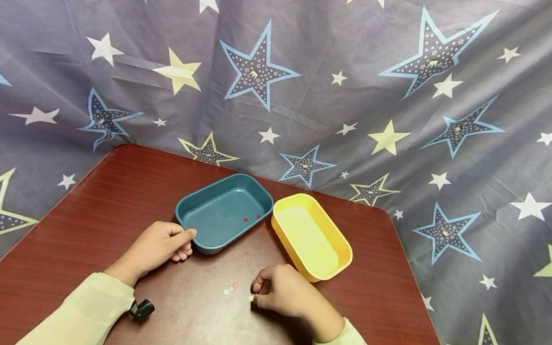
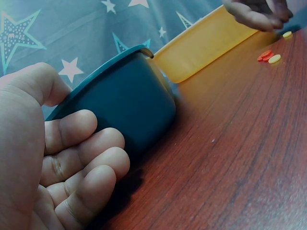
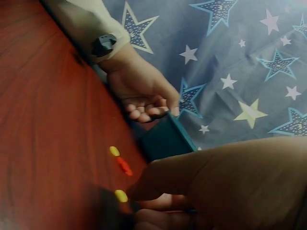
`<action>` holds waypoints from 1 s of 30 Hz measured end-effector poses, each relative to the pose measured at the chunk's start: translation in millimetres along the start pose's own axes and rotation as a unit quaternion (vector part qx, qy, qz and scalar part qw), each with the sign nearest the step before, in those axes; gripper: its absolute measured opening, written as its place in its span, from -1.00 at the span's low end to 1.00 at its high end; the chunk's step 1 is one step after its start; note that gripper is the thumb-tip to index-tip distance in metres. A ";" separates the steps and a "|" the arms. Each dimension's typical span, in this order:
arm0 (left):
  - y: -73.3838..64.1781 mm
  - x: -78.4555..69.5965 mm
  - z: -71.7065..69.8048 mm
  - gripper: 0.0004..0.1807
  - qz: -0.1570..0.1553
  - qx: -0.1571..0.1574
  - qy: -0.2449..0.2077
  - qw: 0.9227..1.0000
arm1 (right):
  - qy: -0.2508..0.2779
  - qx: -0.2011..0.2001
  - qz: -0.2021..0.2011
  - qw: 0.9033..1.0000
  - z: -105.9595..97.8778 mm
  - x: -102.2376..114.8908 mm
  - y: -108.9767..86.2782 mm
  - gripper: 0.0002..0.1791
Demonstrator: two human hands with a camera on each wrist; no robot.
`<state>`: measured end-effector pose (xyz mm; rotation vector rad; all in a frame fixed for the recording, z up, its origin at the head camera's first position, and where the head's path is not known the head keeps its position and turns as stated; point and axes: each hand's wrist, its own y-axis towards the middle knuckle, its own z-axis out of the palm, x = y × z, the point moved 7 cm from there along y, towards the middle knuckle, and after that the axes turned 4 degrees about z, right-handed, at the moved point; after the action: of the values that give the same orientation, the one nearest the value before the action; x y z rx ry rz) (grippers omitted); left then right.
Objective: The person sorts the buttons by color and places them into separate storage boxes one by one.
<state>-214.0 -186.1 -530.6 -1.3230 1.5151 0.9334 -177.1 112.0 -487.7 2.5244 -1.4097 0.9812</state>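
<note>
left tray (image 1: 211, 218): two discs (image 1: 246, 220) inside | right tray (image 1: 316, 244) beside it: perhaps some too | loose discs (image 1: 233, 287) before both, on table (image 1: 86, 206)

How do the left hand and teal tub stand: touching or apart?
Touching: the head view shows the left hand gripping the teal tub, thumb over its rim.

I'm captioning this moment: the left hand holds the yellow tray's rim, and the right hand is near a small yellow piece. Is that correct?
No: the left hand holds the rim of the teal tray, not the yellow tray, as the head view shows. The right hand is near a small yellow piece.
</note>
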 end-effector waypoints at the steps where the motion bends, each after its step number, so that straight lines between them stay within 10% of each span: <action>1: 0.1 0.0 0.0 -0.49 0.000 0.000 0.000 1.000 | -0.005 -0.001 0.002 1.000 2.3 -0.9 0.4 -0.85; 30: -1.0 0.1 -0.4 -0.48 0.002 0.001 0.010 1.000 | -0.050 -0.043 -0.004 0.998 16.2 4.5 -3.5 -0.79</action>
<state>-213.1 -186.7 -530.5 -1.3330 1.5342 0.9234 -164.8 104.7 -497.1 2.5475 -1.4328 0.7841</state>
